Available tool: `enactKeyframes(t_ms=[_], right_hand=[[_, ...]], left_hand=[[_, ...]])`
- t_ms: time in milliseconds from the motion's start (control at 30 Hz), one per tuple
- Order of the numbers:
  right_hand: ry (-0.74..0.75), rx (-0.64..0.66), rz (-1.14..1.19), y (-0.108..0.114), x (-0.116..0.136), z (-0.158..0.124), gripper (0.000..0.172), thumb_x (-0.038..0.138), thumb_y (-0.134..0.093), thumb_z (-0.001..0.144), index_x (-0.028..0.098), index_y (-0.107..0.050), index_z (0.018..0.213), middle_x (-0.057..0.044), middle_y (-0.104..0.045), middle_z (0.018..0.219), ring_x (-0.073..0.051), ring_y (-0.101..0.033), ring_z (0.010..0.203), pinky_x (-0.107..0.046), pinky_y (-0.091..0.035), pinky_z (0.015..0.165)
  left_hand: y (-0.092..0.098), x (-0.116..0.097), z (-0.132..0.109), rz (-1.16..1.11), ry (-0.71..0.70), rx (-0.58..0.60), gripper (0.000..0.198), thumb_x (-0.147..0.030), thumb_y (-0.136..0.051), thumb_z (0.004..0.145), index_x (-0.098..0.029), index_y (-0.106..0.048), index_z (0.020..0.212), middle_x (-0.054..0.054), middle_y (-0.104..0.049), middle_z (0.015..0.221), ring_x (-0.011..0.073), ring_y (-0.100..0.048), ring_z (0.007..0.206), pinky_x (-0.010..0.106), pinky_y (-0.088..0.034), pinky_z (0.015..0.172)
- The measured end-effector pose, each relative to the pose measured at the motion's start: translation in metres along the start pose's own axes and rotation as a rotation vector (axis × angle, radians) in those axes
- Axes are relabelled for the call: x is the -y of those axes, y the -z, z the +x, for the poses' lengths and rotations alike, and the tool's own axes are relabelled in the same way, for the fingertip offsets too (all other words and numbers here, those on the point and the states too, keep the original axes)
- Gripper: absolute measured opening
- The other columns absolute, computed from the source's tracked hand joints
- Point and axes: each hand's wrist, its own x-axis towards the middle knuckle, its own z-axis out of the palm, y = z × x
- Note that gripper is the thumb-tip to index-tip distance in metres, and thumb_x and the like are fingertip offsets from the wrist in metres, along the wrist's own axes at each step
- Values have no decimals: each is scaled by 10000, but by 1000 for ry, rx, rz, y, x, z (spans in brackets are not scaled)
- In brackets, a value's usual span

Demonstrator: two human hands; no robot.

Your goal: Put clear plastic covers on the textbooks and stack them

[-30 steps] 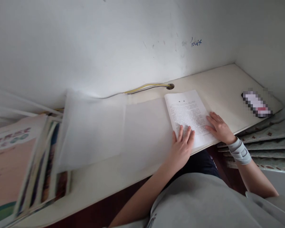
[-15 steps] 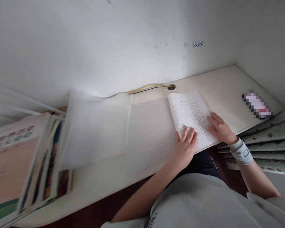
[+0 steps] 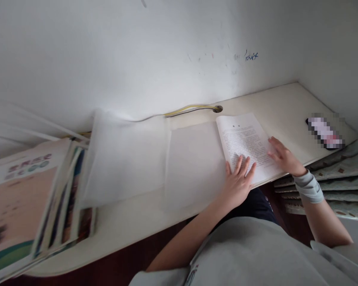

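Note:
A booklet (image 3: 244, 139) with a page of printed text lies face up on the desk. My left hand (image 3: 240, 178) rests on its lower left part, fingers spread flat on the paper and the wrist over the desk's front edge. At the booklet's right edge is my right hand (image 3: 285, 157), fingers stretched out over the margin; whether the fingertips press down is hard to see. Left of the booklet, and reaching to its side, a translucent sheet (image 3: 195, 163) lies flat. Another translucent sheet (image 3: 125, 155), slightly blurred, extends farther left to the books.
Several upright books or magazines (image 3: 64, 194) stand at the left end of the white desk (image 3: 116, 226). A phone (image 3: 325, 133), its screen blurred out, lies at the right. Yellow and black cables (image 3: 191, 107) run along the wall to a hole. Patterned folded cloth (image 3: 340, 174) sits lower right.
The whole scene has shifted slightly right in view. My left fingers are spread wider on the page. My right hand's fingers look a little raised at the booklet's edge.

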Motion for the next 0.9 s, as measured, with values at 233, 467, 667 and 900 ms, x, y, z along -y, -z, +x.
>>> enactKeyframes(t_ms=[233, 467, 667, 900], right_hand=[[-359, -201, 518, 23, -14, 9, 585, 592, -606, 748, 221, -563, 1198, -91, -572, 1286, -252, -592, 1112, -440, -520, 923], [-449, 83, 700, 24, -2, 0, 518, 535, -635, 751, 236, -582, 1170, -73, -696, 1036, -214, -680, 833, -382, -582, 726], [-82, 310, 742, -18, 49, 13, 918, 810, -73, 771, 214, -450, 1358, -117, -650, 1181, -283, -610, 1088, -478, -491, 915], [329, 559, 274, -78, 119, 41, 898, 804, -260, 765, 203, -377, 1423, -92, -394, 1461, -274, -340, 1354, -480, -295, 1110]], left_hand=[[4, 11, -5, -288, -27, -21, 872, -635, -428, 835, -209, -41, 1490, 185, -81, 1550, 346, 29, 1419, 669, -111, 1074], [5, 47, -33, -284, 263, -119, 683, -501, -288, 942, -129, -91, 1481, 215, -258, 1503, 304, -166, 1413, 562, -187, 1117], [15, 69, -74, -201, 325, -115, 522, -447, -306, 951, -179, -374, 1394, 144, -368, 1470, 302, -208, 1405, 582, -176, 1113], [26, 135, -130, -433, 707, -563, 507, -361, -371, 917, -206, -341, 1399, 146, -357, 1474, 230, -384, 1334, 429, -395, 1041]])
